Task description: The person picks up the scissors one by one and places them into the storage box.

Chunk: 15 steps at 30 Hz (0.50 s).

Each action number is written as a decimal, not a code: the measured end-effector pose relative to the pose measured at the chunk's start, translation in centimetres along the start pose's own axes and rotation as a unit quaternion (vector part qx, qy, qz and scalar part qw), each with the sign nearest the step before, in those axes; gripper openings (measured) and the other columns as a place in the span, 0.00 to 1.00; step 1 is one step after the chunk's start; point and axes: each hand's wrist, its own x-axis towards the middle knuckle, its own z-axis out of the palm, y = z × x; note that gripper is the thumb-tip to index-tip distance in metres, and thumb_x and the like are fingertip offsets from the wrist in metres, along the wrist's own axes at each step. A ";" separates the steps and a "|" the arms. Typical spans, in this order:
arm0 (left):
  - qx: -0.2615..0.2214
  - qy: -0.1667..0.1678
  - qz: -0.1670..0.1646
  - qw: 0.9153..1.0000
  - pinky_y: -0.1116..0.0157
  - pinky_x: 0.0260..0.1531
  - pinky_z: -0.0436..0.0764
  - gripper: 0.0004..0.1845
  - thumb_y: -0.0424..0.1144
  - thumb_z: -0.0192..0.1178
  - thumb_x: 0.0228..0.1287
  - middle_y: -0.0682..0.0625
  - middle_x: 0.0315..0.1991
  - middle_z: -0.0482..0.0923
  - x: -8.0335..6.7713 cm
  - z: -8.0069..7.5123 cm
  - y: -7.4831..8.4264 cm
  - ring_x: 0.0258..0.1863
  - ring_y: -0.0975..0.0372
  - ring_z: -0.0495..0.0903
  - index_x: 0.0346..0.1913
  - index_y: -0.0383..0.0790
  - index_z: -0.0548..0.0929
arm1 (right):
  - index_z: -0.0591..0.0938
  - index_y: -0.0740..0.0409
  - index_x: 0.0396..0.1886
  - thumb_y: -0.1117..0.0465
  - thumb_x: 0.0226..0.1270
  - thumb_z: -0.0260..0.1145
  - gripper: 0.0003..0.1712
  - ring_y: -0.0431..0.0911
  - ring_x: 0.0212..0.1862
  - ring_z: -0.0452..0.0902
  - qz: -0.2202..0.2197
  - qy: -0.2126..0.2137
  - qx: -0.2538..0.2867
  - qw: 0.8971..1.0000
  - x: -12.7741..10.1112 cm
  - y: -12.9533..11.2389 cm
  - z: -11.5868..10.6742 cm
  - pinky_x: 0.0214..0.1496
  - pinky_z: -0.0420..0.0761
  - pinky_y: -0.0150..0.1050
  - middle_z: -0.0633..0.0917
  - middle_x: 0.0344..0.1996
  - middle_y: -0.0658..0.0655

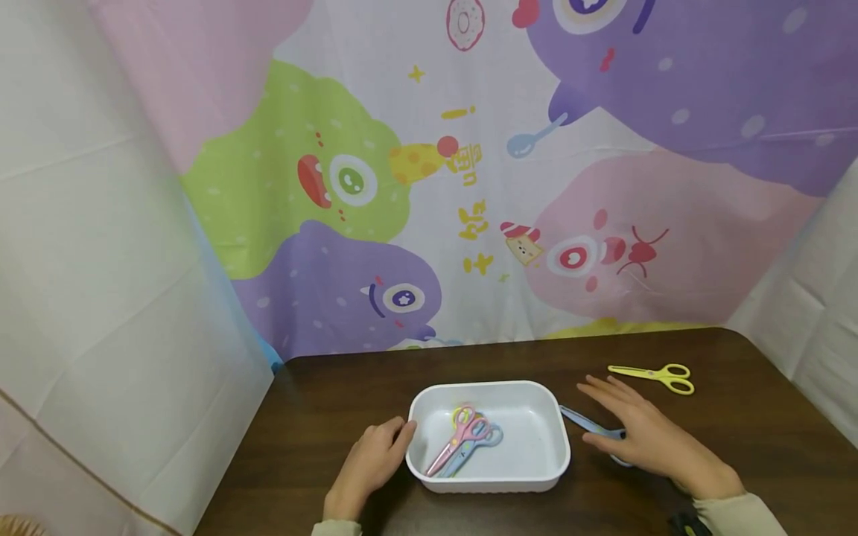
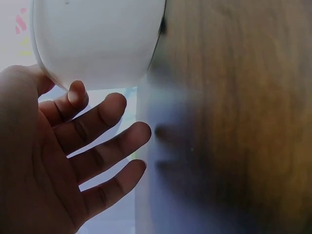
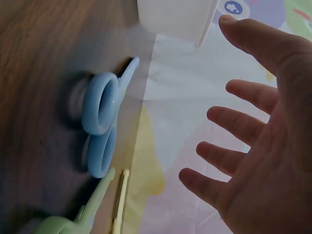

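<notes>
A white plastic tray (image 1: 496, 485) holds a pair of pink scissors (image 1: 462, 428), a pair of light blue scissors (image 1: 469, 449) and something yellow partly hidden beneath them. My left hand (image 1: 372, 458) holds the tray's left rim between thumb and index finger; its other fingers (image 2: 112, 141) hang loose beside the wall. To the right of the tray, my right hand (image 1: 643, 432) hovers with fingers spread and nothing in its grasp. Below it on the table lie blue scissors (image 3: 100, 105), partly covered by the hand in the head view. Green scissors (image 3: 58, 225) show at the edge of the right wrist view.
Yellow scissors (image 1: 660, 374) lie on the dark wooden table (image 1: 335, 387), beyond my right hand. A cloth printed with cartoon monsters (image 1: 469, 298) hangs along the table's far edge. Pale cloth sheets hang at the left and right sides.
</notes>
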 end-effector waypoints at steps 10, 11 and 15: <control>0.006 -0.007 0.014 1.000 0.68 0.22 0.66 0.20 0.53 0.52 0.79 0.60 0.18 0.63 0.2 0.1 0.0 0.20 0.68 0.66 0.25 0.52 0.72 | 0.75 0.56 0.70 0.47 0.60 0.78 0.41 0.74 0.70 0.64 0.014 -0.004 0.004 1.000 -1.0 0.8 0.0 0.61 0.69 0.73 0.75 0.69 0.66; 0.006 -0.007 0.014 1.000 0.68 0.22 0.66 0.20 0.53 0.52 0.79 0.60 0.18 0.63 0.2 0.1 -0.1 0.20 0.68 0.66 0.25 0.52 0.72 | 0.75 0.57 0.70 0.47 0.60 0.78 0.41 0.74 0.70 0.64 0.015 -0.006 0.005 1.000 -1.1 0.9 -0.1 0.61 0.69 0.73 0.75 0.69 0.66; 0.003 -0.006 0.013 1.000 0.68 0.22 0.66 0.21 0.53 0.53 0.79 0.60 0.18 0.63 0.1 0.1 -0.1 0.20 0.68 0.65 0.24 0.52 0.72 | 0.75 0.57 0.70 0.48 0.61 0.78 0.41 0.75 0.70 0.64 0.022 -0.013 0.009 1.000 -1.4 1.1 -0.2 0.61 0.69 0.73 0.74 0.70 0.66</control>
